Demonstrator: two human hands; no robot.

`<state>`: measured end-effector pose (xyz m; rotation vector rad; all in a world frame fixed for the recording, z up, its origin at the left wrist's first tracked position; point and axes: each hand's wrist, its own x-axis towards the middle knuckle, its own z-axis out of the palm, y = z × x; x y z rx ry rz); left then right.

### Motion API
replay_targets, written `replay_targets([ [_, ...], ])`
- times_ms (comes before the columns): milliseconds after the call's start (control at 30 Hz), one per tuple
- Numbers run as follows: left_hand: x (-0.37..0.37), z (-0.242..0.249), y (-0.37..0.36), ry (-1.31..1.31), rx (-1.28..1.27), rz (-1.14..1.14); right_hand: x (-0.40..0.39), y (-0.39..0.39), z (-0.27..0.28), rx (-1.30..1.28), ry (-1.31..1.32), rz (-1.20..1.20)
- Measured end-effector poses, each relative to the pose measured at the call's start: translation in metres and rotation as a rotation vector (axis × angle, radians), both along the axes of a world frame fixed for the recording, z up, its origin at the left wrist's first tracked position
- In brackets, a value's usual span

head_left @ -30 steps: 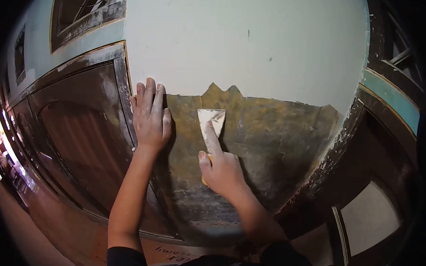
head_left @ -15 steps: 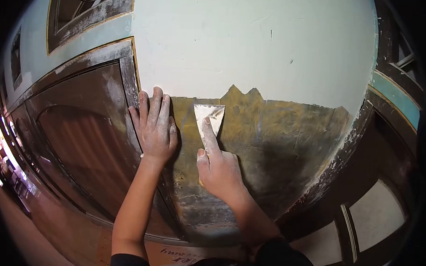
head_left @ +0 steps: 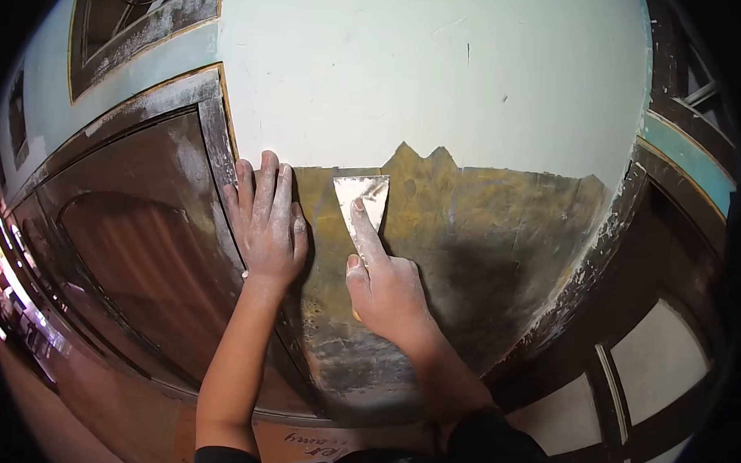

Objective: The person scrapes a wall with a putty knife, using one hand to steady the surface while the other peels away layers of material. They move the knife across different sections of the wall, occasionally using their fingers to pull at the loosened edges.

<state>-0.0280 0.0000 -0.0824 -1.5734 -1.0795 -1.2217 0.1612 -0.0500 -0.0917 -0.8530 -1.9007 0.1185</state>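
My right hand (head_left: 386, 291) is wrapped round the handle of a metal scraper (head_left: 364, 194), with the index finger stretched along its blade. The blade's wide edge points up and lies against the bare yellow-brown part of the wall (head_left: 485, 227), a little below the jagged edge of the white paint (head_left: 376, 77). To the left, my left hand (head_left: 269, 224) rests flat on the wall beside the door frame, fingers spread and pointing up. Pale dust coats both hands.
A brown wooden door (head_left: 133, 239) with a scuffed frame stands at the left. Dark woodwork with pale panels (head_left: 660, 364) is on the right. Printed cardboard (head_left: 298, 445) lies low in front of me.
The view has shifted slightly. The scraper and my right hand are slightly higher in the view, still just below the paint edge. My left hand stays at the same place on the wall.
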Motion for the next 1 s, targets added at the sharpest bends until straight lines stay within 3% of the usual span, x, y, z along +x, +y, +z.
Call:
replay_targets([
  [800,0.002,0.001,-0.001,-0.005,-0.002,-0.010,-0.001,-0.001,0.011,-0.043,-0.001,0.018],
  [1000,0.000,0.001,0.000,-0.007,0.003,0.010,0.006,0.000,-0.015,-0.024,0.007,0.007],
])
